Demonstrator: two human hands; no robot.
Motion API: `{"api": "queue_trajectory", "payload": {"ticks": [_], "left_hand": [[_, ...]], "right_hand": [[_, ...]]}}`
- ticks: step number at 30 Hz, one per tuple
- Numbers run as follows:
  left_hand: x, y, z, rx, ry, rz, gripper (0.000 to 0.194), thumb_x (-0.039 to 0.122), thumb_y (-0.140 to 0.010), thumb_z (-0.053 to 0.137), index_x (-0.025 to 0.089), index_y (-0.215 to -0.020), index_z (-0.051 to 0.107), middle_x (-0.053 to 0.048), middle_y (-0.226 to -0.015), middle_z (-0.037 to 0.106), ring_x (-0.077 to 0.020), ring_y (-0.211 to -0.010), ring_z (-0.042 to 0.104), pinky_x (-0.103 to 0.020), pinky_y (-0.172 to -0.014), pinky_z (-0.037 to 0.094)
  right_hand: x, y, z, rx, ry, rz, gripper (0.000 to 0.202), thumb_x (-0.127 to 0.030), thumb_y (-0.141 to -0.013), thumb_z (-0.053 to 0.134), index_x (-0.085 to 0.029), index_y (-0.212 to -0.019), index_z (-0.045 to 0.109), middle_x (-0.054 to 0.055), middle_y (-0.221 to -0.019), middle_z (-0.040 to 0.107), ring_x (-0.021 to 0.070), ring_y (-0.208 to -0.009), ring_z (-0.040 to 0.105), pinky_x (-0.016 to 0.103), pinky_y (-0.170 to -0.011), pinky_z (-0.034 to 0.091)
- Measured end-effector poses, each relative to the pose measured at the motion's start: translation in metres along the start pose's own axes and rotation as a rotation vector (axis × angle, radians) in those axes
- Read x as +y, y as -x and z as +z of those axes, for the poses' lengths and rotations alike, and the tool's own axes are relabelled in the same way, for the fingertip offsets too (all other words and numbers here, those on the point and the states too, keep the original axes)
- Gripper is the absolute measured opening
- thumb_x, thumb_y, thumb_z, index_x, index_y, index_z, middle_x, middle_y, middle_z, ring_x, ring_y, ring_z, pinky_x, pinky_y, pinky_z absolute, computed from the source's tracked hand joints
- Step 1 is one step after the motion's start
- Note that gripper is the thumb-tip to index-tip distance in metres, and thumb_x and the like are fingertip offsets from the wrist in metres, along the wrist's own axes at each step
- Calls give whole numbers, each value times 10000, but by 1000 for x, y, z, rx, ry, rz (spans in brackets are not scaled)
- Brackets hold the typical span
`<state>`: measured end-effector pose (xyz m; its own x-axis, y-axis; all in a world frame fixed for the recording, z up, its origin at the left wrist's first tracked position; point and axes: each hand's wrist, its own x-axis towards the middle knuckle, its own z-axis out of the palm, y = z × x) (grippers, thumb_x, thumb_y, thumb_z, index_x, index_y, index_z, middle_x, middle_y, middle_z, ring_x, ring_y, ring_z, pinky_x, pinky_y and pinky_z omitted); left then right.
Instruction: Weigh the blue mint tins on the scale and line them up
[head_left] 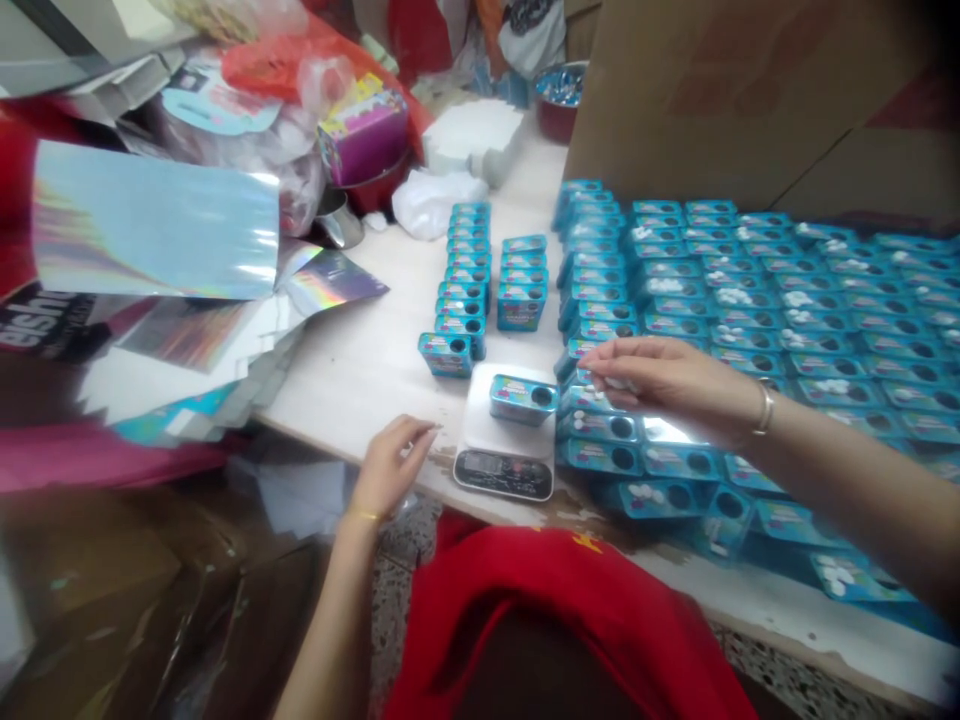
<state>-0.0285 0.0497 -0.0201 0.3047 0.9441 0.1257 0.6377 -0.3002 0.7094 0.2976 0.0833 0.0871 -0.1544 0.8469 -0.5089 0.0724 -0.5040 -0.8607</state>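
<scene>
- The right hand (660, 380) reaches in from the right edge of the frame and hovers over the near rows of blue tins (750, 300); its fingertips pinch small white pieces (619, 384), held just above a tin at the left end of those rows. A metal bangle (764, 408) sits on that wrist.
- The left hand (390, 462) rests at the table's (360, 360) front edge, lower centre-left of the frame, fingers loosely curled and holding nothing, just left of the scale.
- A small white digital scale (504, 445) sits at centre, between the two hands, with a dark display at its near edge.
- One blue tin (523, 398) with a round hole in its top stands on the scale's platform.
- To the right, many more such tins fill the table in tight rows; some have white pieces lying on top.
- Above the scale, two short columns of tins (487, 280) stand apart from the big group.
- Upper left of the frame: holographic foil sheets (157, 232) and stacked packaging.
- Upper right: a brown cardboard box (712, 90).
- Bottom centre: red cloth (570, 620) on the person's lap.
</scene>
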Motion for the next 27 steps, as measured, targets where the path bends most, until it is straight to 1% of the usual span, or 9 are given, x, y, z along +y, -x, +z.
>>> {"api": "queue_trajectory", "payload": {"ticks": [3, 7, 11, 14, 17, 20, 22, 25, 27], "left_hand": [[-2, -1, 2, 1, -2, -1, 215, 323, -918, 492, 180, -957, 648, -66, -879, 630, -165, -811, 575, -282, -717, 461], [1, -4, 2, 6, 3, 4, 207, 319, -917, 492, 177, -938, 642, -68, -873, 629, -172, -822, 580, -294, -742, 466], [2, -4, 1, 2, 3, 2, 192, 310, -916, 497, 182, -940, 638, -63, -881, 627, -168, -823, 581, -292, -748, 466], [1, -3, 1, -1, 4, -6, 190, 312, -916, 496, 187, -940, 637, -57, -892, 627, -166, -838, 584, -283, -748, 465], [-1, -3, 1, -5, 1, -10, 198, 321, -913, 497, 187, -930, 642, -57, -891, 631, -166, -841, 588, -274, -736, 467], [0, -5, 2, -8, 1, -4, 210, 328, -913, 495, 179, -926, 642, -64, -882, 632, -167, -833, 584, -281, -748, 464], [0, -7, 2, -12, 4, 2, 219, 333, -917, 490, 173, -927, 639, -69, -877, 630, -167, -829, 578, -287, -755, 461], [-1, -9, 3, -10, 5, 10, 213, 322, -920, 490, 171, -942, 640, -71, -875, 622, -164, -815, 571, -288, -746, 459], [-3, -10, 3, -9, 3, 14, 200, 310, -916, 498, 175, -951, 641, -68, -875, 617, -162, -807, 569, -286, -738, 459]], "right_hand": [[3, 1, 1, -25, 72, -14, 255, -363, -725, 698, -138, -815, 621, -23, -585, 474, 51, -473, 353, 190, -421, 226], [-1, 0, 13, -40, 218, -72, 275, -399, -757, 658, -136, -832, 627, -35, -552, 467, 59, -454, 350, 202, -407, 235], [-3, -8, 25, -40, 485, -156, 208, -335, -803, 598, -142, -843, 661, -41, -509, 473, 70, -431, 363, 218, -411, 272], [-1, -17, 31, -50, 665, -252, 149, -260, -783, 610, -144, -833, 689, -33, -518, 498, 89, -468, 424, 230, -466, 335], [-1, -22, 34, -37, 757, -311, 129, -224, -773, 616, -143, -830, 698, -23, -541, 516, 104, -509, 456, 241, -508, 357], [-5, -21, 33, -36, 670, -324, 103, -214, -783, 611, -144, -788, 686, -5, -596, 556, 104, -553, 468, 238, -531, 356], [-8, -18, 30, -67, 465, -227, 132, -261, -805, 608, -144, -788, 669, -17, -579, 524, 83, -507, 418, 222, -480, 309], [-8, -13, 22, -113, 104, -42, 279, -413, -839, 584, -144, -797, 644, -43, -543, 427, 52, -430, 296, 208, -404, 197], [-3, -9, 13, -113, -37, 11, 337, -479, -833, 581, -149, -823, 647, -35, -577, 426, 50, -441, 296, 203, -392, 196]]}}
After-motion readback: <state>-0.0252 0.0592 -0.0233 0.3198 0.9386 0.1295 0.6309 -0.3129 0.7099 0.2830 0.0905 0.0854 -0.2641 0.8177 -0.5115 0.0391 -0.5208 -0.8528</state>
